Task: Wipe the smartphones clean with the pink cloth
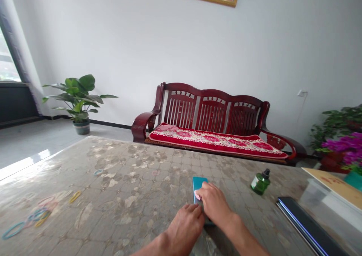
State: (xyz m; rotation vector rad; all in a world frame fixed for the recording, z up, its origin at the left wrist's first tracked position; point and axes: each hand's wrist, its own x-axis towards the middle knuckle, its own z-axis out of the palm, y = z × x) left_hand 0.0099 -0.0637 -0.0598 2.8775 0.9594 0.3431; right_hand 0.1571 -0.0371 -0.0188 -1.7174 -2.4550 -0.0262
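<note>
A teal rectangular object (199,183), flat on the patterned table (127,180), lies under both my hands. My right hand (215,203) rests on top of it with fingers curled, and a small pink thing shows at its fingertips. My left hand (185,226) is beside it at the object's near end, fingers bent down against the object. What the fingers pinch is too small to name.
A green bottle (260,181) with a black cap stands right of my hands. A dark flat device (305,222) lies at the right edge. Several coloured rubber bands (36,214) are scattered at the left. A red wooden bench (212,124) and potted plants (77,99) stand behind.
</note>
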